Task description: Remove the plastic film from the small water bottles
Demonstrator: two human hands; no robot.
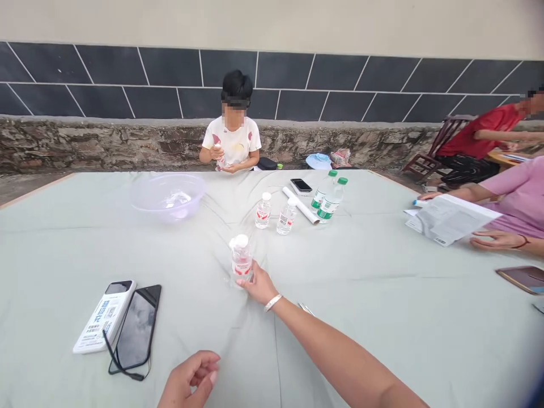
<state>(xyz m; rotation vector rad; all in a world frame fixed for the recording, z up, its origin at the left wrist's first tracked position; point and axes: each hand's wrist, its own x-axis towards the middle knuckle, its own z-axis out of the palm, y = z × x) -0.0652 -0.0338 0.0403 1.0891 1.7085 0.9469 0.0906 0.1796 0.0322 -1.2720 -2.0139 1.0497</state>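
My right hand (pixel 259 285) reaches over the table and is wrapped round a small clear bottle (pixel 241 266) with a white cap and a red-and-white label. The bottle stands upright; a second white shape shows just behind its cap, too hidden to make out. My left hand (pixel 191 377) is near the front edge of the view, its fingers loosely curled, thumb apart, holding nothing. Farther back stand two similar white-capped bottles, one on the left (pixel 263 212) and one on the right (pixel 286 217).
A translucent purple basin (pixel 140 198) sits at the back left. A white power bank (pixel 102 320) and a black phone (pixel 138 326) lie left. Two green-capped bottles (pixel 330 203), a paper roll (pixel 301 205) and another phone (pixel 301 185) are farther back. People sit opposite and right, one holding papers (pixel 454 218).
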